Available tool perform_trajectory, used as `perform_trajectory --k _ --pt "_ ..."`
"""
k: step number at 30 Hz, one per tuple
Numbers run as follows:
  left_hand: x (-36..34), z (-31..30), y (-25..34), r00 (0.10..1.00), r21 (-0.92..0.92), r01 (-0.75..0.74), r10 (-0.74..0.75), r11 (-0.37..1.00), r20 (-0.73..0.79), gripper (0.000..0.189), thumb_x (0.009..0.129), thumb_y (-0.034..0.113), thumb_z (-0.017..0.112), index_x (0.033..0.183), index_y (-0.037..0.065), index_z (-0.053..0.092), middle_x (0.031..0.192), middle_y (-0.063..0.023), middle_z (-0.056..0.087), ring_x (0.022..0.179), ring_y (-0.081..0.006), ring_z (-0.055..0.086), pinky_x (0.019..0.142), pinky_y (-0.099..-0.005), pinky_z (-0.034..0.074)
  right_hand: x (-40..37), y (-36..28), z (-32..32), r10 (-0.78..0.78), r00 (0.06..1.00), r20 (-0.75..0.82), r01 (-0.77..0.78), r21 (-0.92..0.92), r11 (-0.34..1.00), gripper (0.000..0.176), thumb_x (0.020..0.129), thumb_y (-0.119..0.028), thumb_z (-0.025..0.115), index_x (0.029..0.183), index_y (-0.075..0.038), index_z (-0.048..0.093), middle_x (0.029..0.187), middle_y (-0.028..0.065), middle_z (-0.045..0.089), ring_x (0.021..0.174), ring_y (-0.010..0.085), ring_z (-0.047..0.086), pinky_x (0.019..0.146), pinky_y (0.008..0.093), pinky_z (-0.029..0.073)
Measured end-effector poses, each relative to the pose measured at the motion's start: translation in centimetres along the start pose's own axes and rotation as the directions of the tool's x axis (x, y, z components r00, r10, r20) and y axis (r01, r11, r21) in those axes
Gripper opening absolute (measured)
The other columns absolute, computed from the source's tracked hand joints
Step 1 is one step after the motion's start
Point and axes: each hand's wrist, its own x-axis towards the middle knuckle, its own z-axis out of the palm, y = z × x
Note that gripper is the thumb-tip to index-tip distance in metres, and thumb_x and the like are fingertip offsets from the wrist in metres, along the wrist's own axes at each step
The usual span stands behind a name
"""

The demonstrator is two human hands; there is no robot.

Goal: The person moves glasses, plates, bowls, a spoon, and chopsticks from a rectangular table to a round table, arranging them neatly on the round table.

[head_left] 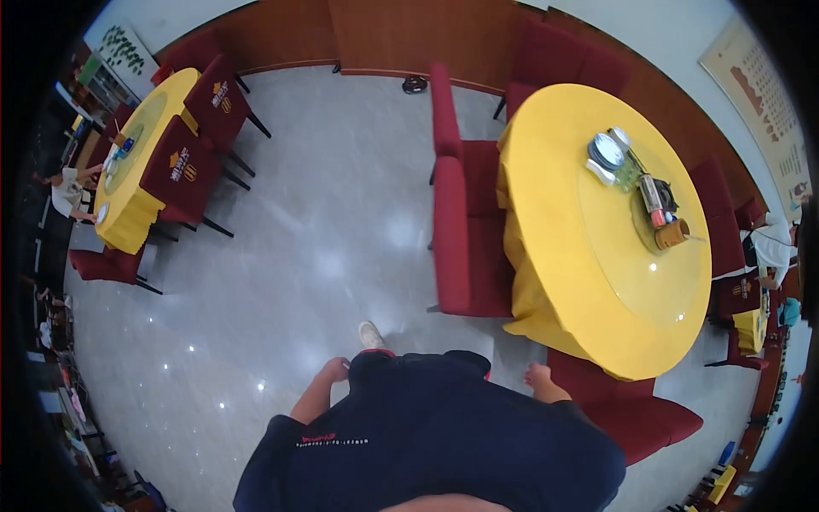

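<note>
My left hand hangs beside my dark shirt, above the grey floor, with loosely bent fingers and nothing visible in it. On the other side, my right hand is also loosely open and holds nothing that I can see. It is nearest to a dark red chair at the near edge of a round table with a yellow tablecloth. On that table's glass turntable are stacked plates, a gas canister by a small dark stove, and a brown container.
Red chairs line the table's left side. At the left stands another yellow-covered table with red chairs, where a person reaches over its edge. Another person is at the far right. Tiled floor lies between the tables.
</note>
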Motion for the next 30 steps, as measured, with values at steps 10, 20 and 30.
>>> perform_trajectory --k 10,20,30 --pt "5.8 -6.7 -14.7 0.803 -0.900 0.399 -0.541 0.176 0.250 0.024 0.079 0.023 0.050 0.099 0.010 0.052 0.092 -0.0091 0.056 0.072 -0.0226 0.056 0.060 -0.0386 0.045 -8.9 -32.8 15.3 -0.598 0.767 -0.232 0.641 0.237 0.730 0.050 0.081 -0.045 0.047 0.105 -0.001 0.051 0.082 0.0091 0.058 0.070 0.0173 0.054 0.062 0.0275 0.044" --pt "25.6 -20.7 4.5 0.985 -0.776 0.116 -0.170 0.619 0.012 0.023 0.076 0.019 0.051 0.095 0.007 0.054 0.080 -0.0066 0.059 0.063 -0.0170 0.057 0.050 -0.0293 0.044 -5.8 -49.0 10.1 -0.821 0.514 -0.247 0.678 -0.469 0.566 0.072 0.072 -0.041 0.057 0.125 -0.001 0.028 0.116 0.0222 0.042 0.106 0.0339 0.044 0.088 0.0382 0.037" --pt "36.3 -41.1 13.3 0.972 -0.694 -0.084 -0.096 0.715 -0.217 0.020 0.077 0.018 0.050 0.092 0.005 0.053 0.075 -0.0064 0.057 0.062 -0.0144 0.056 0.049 -0.0266 0.044 0.2 -69.1 8.6 -0.932 0.090 -0.351 0.629 -0.706 0.326 0.056 0.067 -0.032 0.061 0.114 -0.006 0.044 0.112 0.0123 0.046 0.107 0.0272 0.042 0.089 0.0424 0.030"
